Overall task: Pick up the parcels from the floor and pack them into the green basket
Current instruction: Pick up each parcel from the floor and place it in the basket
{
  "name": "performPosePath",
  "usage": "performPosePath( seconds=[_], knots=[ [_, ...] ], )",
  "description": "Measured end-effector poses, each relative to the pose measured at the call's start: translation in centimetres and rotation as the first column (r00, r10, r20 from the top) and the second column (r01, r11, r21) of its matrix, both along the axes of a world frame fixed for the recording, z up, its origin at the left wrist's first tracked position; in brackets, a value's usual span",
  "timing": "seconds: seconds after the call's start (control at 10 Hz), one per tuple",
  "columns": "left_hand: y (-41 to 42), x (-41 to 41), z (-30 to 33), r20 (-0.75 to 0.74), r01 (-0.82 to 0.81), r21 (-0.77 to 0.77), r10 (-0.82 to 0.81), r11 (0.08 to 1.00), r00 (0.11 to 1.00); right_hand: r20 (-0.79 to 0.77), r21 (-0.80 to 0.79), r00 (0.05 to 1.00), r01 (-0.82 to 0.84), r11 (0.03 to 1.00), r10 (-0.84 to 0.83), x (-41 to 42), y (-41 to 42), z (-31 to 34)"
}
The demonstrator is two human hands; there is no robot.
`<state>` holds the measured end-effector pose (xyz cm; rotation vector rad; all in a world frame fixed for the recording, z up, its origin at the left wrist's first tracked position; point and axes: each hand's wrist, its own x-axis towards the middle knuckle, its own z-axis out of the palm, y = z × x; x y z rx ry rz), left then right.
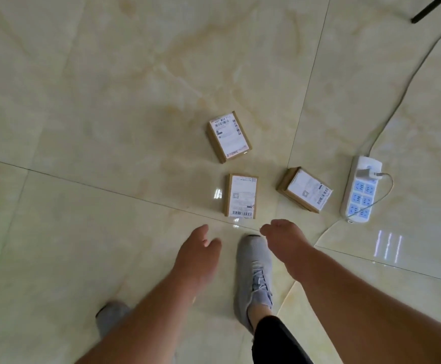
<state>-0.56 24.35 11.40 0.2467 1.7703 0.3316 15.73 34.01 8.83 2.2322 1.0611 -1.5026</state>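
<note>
Plainly both the left hand (197,252) and right hand (283,239) hang empty, fingers loose, above three small brown cardboard parcels (241,196) lying apart on the glossy marble floor (82,101). A reach for the rightmost parcel (304,189) could snag the white power strip (359,190) and its cable just beside it. Labels show barcodes; the text is unreadable. No green basket is visible.

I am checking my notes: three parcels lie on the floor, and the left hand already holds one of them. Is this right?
Not quite. The head view shows the left hand holding nothing; it hangs open above the floor. All three parcels lie untouched on the tiles.
</note>
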Motion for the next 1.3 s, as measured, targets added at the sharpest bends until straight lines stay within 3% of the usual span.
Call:
performPosePath(
  seconds=[0.1, 0.2, 0.3, 0.5, 0.6, 0.9, 1.1, 1.3],
  knots=[
    [3.4, 1.7, -4.1, -0.024, -0.015, 0.006, 0.015, 1.0, 1.0, -0.017, 0.038, 0.996, 0.093, 0.995, -0.092, 0.7, 2.3, -3.9],
    [5.8, 2.8, -7.8, -0.059, -0.012, -0.008, 0.012, 1.0, 0.998, 0.007, -0.077, 0.88, -0.474, 0.877, 0.476, 0.8, 4.2, -8.4],
    [7.8, 3.6, -10.6, -0.074, -0.015, -0.016, 0.013, 1.0, 0.997, -0.016, 0.009, 0.989, -0.15, 0.989, 0.15, 1.2, 4.8, -11.7],
    [8.5, 4.9, -14.3, -0.027, 0.003, -0.003, -0.003, 1.0, 1.0, -0.133, -0.104, 0.977, -0.18, 0.978, 0.166, 0.6, 4.2, -14.8],
    [7.5, 4.8, -14.6, 0.002, -0.042, 0.026, 0.042, 0.999, 0.999, -0.135, -0.073, 0.976, -0.183, 0.981, 0.172, 0.2, 3.8, -13.9],
    [1.1, 0.2, -6.2, 0.033, -0.193, 0.102, 0.191, 0.976, 0.981, -0.186, -0.002, 0.906, -0.388, 0.922, 0.381, -5.4, -0.2, -5.0],
    [-6.9, -6.0, -0.3, -0.023, -0.349, 0.136, 0.355, 0.927, 0.935, -0.244, 0.072, 0.749, -0.62, 0.781, 0.617, -12.9, -5.8, 1.1],
    [-17.5, -11.4, 5.5, -0.048, -0.55, 0.167, 0.563, 0.819, 0.825, -0.302, 0.109, 0.59, -0.759, 0.642, 0.749, -20.9, -13.7, 7.3]
  ],
)
